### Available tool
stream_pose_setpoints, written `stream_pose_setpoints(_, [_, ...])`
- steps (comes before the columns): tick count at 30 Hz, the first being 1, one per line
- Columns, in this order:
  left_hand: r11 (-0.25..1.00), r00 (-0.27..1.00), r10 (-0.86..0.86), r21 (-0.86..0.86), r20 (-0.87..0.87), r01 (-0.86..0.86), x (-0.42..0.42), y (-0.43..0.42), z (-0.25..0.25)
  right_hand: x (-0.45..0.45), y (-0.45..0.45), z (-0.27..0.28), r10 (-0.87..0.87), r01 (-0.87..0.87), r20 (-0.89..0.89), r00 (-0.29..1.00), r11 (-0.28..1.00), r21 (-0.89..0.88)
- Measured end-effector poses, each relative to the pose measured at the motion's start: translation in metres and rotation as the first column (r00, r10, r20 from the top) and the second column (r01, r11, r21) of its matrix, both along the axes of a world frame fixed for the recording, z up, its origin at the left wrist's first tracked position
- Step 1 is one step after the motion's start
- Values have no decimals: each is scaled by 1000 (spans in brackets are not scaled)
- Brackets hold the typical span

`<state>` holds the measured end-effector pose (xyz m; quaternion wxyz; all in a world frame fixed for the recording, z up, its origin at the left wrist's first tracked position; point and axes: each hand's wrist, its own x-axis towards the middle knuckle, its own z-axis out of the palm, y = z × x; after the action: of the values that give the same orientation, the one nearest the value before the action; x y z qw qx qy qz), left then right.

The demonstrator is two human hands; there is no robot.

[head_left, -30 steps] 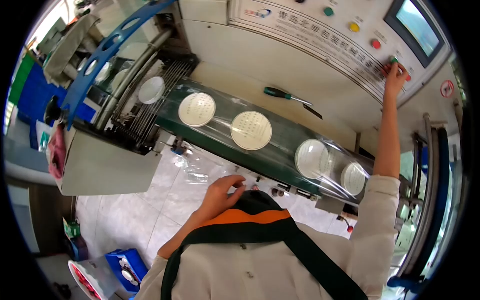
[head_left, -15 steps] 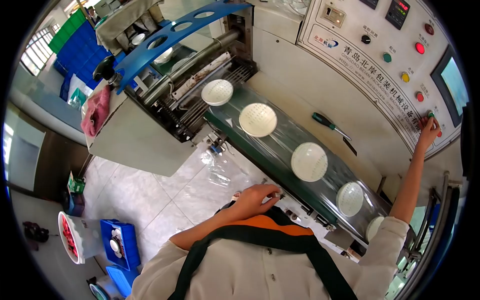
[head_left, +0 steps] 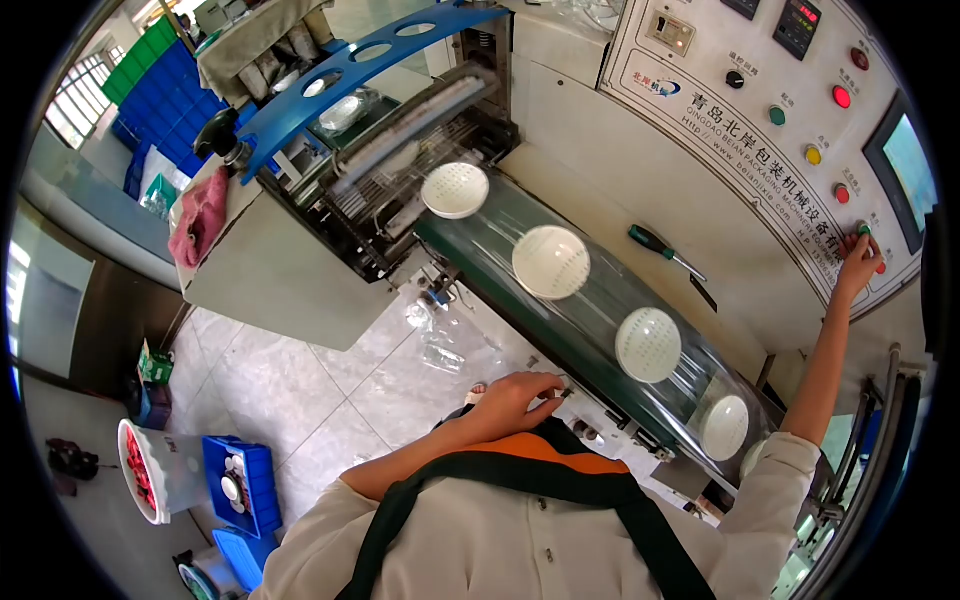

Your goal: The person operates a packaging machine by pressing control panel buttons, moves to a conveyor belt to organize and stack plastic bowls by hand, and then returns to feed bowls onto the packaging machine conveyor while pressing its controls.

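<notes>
My right hand (head_left: 858, 258) is at the machine's control panel (head_left: 740, 150), its fingers pinched round the green knob (head_left: 864, 230) beside the screen. My left hand (head_left: 522, 398) is held before my body near the belt's front edge, fingers curled together; whatever it may hold is hidden. Several white speckled bowls under clear film lie in a row on the green conveyor belt (head_left: 490, 228): one bowl (head_left: 455, 190) at the machine end, another (head_left: 551, 262) further along, a third (head_left: 648, 345) and one (head_left: 724, 428) near my right sleeve.
A green-handled screwdriver (head_left: 655, 243) lies behind the belt. The sealing unit (head_left: 420, 140) and a blue arched bar (head_left: 370, 52) are at upper left, with a pink cloth (head_left: 200, 215) beside them. A blue crate (head_left: 242, 485) and a white bucket (head_left: 165, 470) stand on the floor.
The view has swung right and steadied. The bowls have moved along the belt toward the lower right. The sealing unit's bar has shifted and looks blurred. Both hands keep their places.
</notes>
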<state>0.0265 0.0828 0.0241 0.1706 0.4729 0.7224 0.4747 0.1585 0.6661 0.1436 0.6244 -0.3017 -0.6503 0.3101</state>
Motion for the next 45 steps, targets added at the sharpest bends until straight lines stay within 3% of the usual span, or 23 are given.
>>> stream_pose_setpoints(24, [1000, 1000, 5, 9, 29, -5, 5, 6, 5, -2, -13, 0, 49, -48, -28, 998, 999, 23])
stream_pose_setpoints(25, [1000, 999, -24, 13, 37, 24, 4, 6, 9, -4, -21, 4, 35, -35, -20, 999, 999, 11])
stream_pose_setpoints(27, [994, 948, -73, -49, 311, 93, 3, 6, 31, -6, -25, 5, 45, -44, -38, 998, 999, 21])
stream_pose_setpoints(29, [982, 945, -190, 67, 267, 178, -5, 6, 80, -9, -30, 8, 41, -39, -41, 998, 998, 40])
stream_pose_setpoints(30, [938, 918, -346, 100, 194, 332, -13, 3, 120, -10, -35, 9, 75, -72, -65, 995, 997, 38])
stream_pose_setpoints(31, [843, 846, -512, 274, 147, 462, -15, 3, 153, -12, -38, 10, 78, -76, -69, 995, 997, 28])
stream_pose_setpoints(32, [656, 739, -672, 494, 39, 571, -14, 8, 171, -13, -42, 11, 72, -70, -74, 995, 997, 25])
stream_pose_setpoints(34, [384, 547, -837, 683, -27, 622, -2, 19, 192, -14, -50, 13, 67, -66, -74, 995, 998, 20])
stream_pose_setpoints(36, [276, 442, -897, 760, -17, 589, 9, 28, 201, -16, -54, 15, 81, -81, -103, 991, 997, 2])
stream_pose_setpoints(45, [153, 289, -957, 874, 16, 461, 19, 34, 209, -16, -59, 17, 65, -67, -62, 996, 997, -24])
